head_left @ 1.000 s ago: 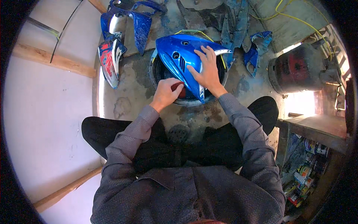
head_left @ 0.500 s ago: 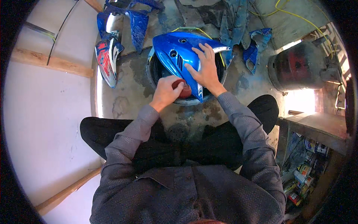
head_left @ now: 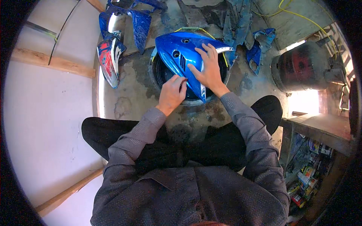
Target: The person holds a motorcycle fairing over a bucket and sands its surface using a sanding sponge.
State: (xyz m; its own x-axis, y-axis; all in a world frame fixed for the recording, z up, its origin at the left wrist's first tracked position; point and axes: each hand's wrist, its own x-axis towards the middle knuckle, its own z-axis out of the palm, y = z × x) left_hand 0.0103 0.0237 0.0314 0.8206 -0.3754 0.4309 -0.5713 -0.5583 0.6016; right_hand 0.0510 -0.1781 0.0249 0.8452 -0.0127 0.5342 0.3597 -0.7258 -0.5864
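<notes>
A glossy blue plastic fairing panel [head_left: 173,41] with two round holes and a slotted vent lies across a round black tub [head_left: 154,75]. My left hand [head_left: 172,94] is closed on a reddish-brown piece of sandpaper [head_left: 184,80], at the panel's near left edge. Only a small strip of the sandpaper shows; the fingers cover the rest. Resting on the panel's right side, my right hand [head_left: 209,71] has its fingers spread flat.
Other blue body panels [head_left: 139,32] lie at the far left, beside a red-and-white one [head_left: 108,60]. Dark panels [head_left: 237,26] and a blue piece [head_left: 254,56] sit far right. A metal cylinder [head_left: 296,67] and a wooden shelf holding cans [head_left: 320,124] flank my right.
My left hand has moved slightly right and turned, so the sandpaper, broad in view before, now shows only as a thin strip. The right hand stays on the panel.
</notes>
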